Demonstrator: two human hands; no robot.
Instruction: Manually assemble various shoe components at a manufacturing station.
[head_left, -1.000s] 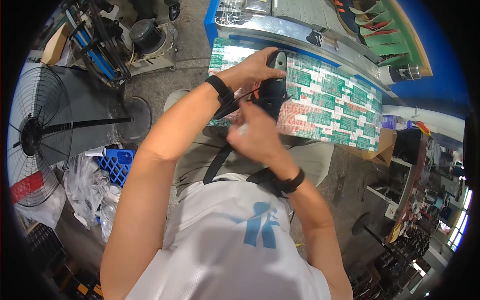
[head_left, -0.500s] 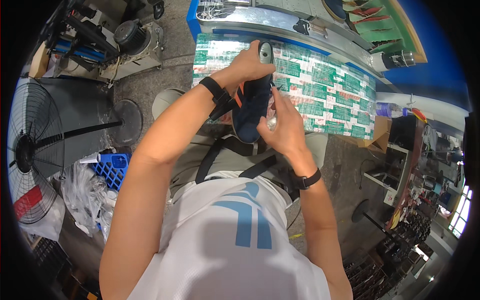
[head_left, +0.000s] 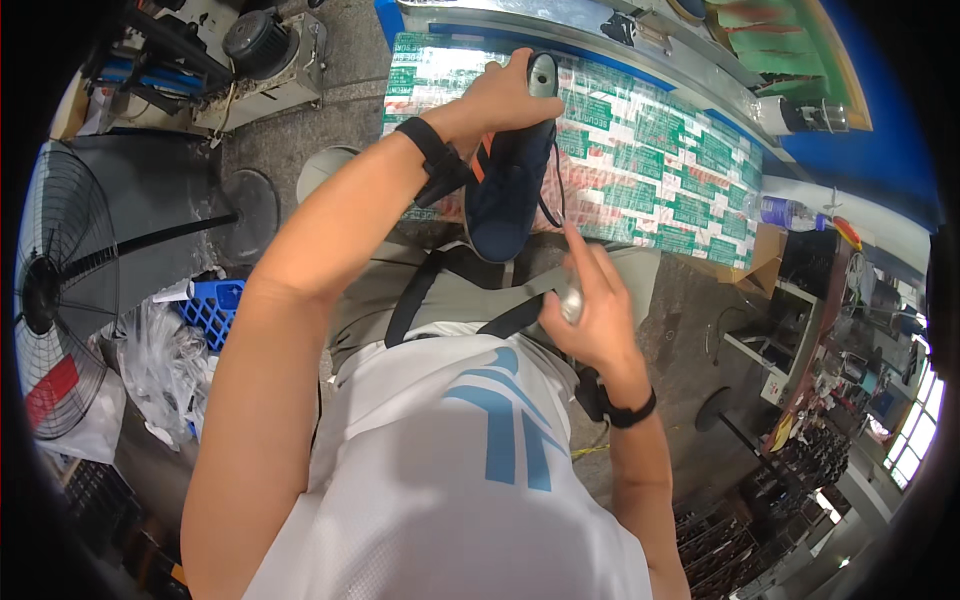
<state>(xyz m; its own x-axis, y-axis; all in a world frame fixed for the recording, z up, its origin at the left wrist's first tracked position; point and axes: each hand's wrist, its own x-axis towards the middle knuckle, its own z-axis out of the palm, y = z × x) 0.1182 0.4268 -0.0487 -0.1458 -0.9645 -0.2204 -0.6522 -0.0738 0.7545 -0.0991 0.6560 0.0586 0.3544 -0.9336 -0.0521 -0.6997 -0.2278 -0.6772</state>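
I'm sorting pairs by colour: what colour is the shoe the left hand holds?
The shoe is dark navy with orange stripes; head view.

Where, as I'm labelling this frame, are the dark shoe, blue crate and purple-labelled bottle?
Dark shoe (head_left: 502, 195): head view, on its upper.
Blue crate (head_left: 210, 313): head view, lattice wall.
Purple-labelled bottle (head_left: 779, 211): head view, label.

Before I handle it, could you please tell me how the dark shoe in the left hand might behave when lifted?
The shoe probably won't slip easily, as its upper looks matte. Its toe looks full and rounded, suggesting moderate stiffness. The thin, curving lace is likely floppy.
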